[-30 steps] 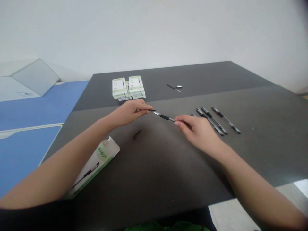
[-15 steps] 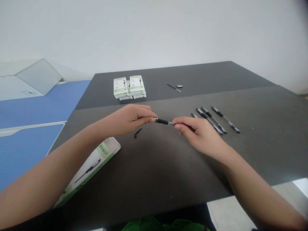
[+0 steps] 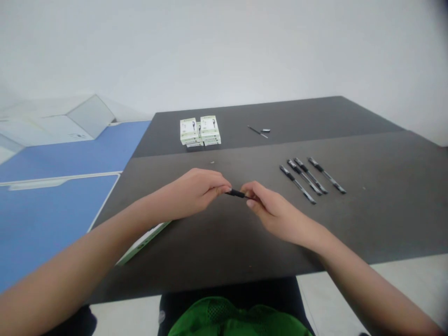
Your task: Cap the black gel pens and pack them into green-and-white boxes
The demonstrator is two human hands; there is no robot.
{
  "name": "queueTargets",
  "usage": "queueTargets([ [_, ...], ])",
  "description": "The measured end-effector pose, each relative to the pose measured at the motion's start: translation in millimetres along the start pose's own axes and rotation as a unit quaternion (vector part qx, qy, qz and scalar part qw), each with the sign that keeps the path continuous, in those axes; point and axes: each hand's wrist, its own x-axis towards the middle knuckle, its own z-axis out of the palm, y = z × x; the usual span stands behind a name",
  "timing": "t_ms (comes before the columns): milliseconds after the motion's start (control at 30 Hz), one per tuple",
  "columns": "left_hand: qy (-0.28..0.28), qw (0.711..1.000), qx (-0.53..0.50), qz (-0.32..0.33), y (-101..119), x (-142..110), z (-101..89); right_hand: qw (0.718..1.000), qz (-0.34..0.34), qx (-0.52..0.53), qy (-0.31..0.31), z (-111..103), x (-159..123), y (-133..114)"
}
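My left hand (image 3: 205,191) and my right hand (image 3: 275,212) hold one pen (image 3: 238,193) between them, above the dark table (image 3: 217,261). The left fingertips pinch its left end, beside the black grip. The right thumb and fingers close on the barrel, hiding its right end. Black shows where the left fingers meet the pen; I cannot tell whether that is a cap. To the right of my right hand, several black-and-clear pens (image 3: 297,184) lie side by side at a slant.
Stacked white-and-green pen boxes (image 3: 209,125) stand at the back left. A thin refill (image 3: 257,131) and a small cap-like piece (image 3: 265,130) lie right of them. Under my left forearm a white-and-green box (image 3: 145,242) is partly hidden. Blue panels (image 3: 52,200) adjoin the table's left side.
The view has shifted, and both hands sit lower in it, closer together around the pen. A small black piece on the table below the left hand no longer shows. More of the leftmost lying pen is visible.
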Motion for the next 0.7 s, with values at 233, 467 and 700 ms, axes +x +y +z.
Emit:
queueTargets([
  [233,0.091,0.988,-0.092,-0.086,17.3,-6.1,14.7,0.989,0.002,0.131,0.069,19.2,13.0,-5.9],
  [467,0.195,0.919,0.201,-0.277,-34.2,-94.8,18.0,0.977,0.004,0.149,0.151,11.3,-9.1,26.4],
  [700,0.053,0.916,0.175,-0.357,-71.6,-117.0,64.9,0.928,-0.019,0.32,0.19,12.5,9.2,13.7],
])
